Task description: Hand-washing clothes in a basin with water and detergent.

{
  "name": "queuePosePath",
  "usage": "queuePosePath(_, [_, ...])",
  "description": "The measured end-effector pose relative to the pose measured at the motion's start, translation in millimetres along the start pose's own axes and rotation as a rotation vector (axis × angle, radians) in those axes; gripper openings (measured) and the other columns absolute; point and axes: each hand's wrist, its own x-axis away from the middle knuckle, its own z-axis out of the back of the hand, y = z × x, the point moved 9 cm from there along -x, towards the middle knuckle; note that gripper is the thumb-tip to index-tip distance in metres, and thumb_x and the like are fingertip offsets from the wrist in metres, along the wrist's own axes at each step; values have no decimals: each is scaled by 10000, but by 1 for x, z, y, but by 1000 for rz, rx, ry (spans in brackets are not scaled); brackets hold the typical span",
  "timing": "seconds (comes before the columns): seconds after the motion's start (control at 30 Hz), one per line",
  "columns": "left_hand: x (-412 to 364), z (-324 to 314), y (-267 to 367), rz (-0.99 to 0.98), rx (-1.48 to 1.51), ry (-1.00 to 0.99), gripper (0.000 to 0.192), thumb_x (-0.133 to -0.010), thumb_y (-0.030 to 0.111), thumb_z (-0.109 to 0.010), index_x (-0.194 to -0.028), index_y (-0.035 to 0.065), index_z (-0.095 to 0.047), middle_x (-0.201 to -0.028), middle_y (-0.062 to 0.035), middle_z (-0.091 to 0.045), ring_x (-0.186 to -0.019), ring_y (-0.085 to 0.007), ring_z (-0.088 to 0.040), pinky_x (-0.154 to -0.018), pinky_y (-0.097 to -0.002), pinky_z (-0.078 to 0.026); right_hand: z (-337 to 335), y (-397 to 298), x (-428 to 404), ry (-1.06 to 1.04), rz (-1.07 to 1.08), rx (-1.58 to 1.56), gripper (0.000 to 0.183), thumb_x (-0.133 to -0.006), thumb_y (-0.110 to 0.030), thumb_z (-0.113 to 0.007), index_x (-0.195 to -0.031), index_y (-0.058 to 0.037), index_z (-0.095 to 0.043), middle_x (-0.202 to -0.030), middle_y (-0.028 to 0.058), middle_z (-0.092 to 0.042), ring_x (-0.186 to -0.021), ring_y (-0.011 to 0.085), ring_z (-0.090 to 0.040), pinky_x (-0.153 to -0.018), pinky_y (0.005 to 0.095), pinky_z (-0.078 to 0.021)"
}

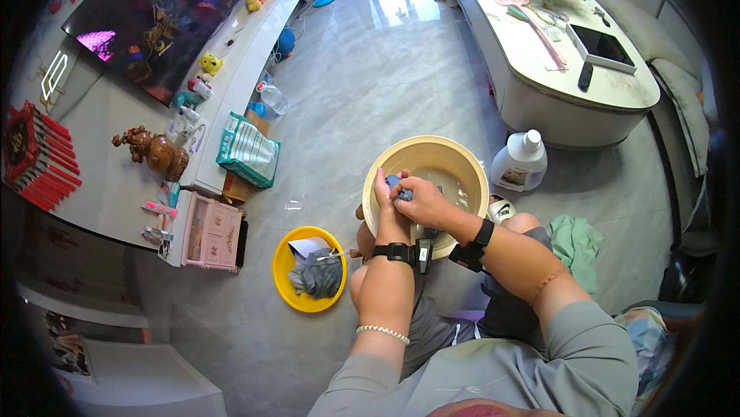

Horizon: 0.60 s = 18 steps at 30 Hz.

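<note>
Over a beige plastic basin [425, 146] on the floor, both my hands grip a bunched blue-grey cloth [403, 193]. My left hand [384, 191] is upright at the left of the cloth, with part of the fabric between its thumb and fingers. From the right, my right hand [425, 197] closes its fingers around the same cloth. Water lies in the basin's bottom, and darker fabric shows in it partly behind my wrists. Each of my wrists wears a black strap with a small device.
Left of the basin is a yellow basket [280, 278] with grey cloths. A white detergent bottle [520, 162] stands at the right, near a white coffee table [569, 93]. Green cloth [575, 249] lies by my right leg. A teal-and-white bag [250, 151] leans against the TV cabinet.
</note>
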Motion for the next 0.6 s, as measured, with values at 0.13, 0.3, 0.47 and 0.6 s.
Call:
queuePosePath(0.13, [7, -34, -34, -104, -61, 87, 580, -955, 616, -506, -1134, 76, -621, -1104, -105, -664, -984, -274, -645, -868, -410, -547, 34, 29, -12, 249, -118, 187, 421, -939, -428, -598, -868, -31, -720, -861, 243, -697, -825, 443, -667, -736, 496, -536])
queuePosePath(0.3, [21, -62, -41, -93, -74, 85, 504, -963, 547, -528, -1092, 70, -629, -1040, -99, -669, -959, -251, -648, -848, -394, -536, 42, 69, -11, 353, -272, 223, 401, -932, -401, -620, -827, -19, -685, -803, 260, -676, -776, 464, -653, -688, 515, -517])
queuePosePath(0.47, [14, -21, -1, -182, -177, 37, 383, -974, 508, -511, -940, 132, -574, -903, -33, -598, -843, -212, -596, -801, -365, -496, 6, 19, 7, 245, -83, 227, 373, -922, -404, -596, -813, -59, -690, -854, 224, -689, -812, 430, -660, -741, 510, -529])
queuePosePath(0.6, [6, -36, -35, -209, -184, 180, 412, -979, 437, -541, -1152, 68, -599, -1095, -90, -650, -988, -247, -638, -848, -406, -540, 45, 67, -12, 373, -208, 353, 337, -939, -360, -566, -834, -64, -689, -839, 206, -697, -821, 416, -666, -749, 525, -521])
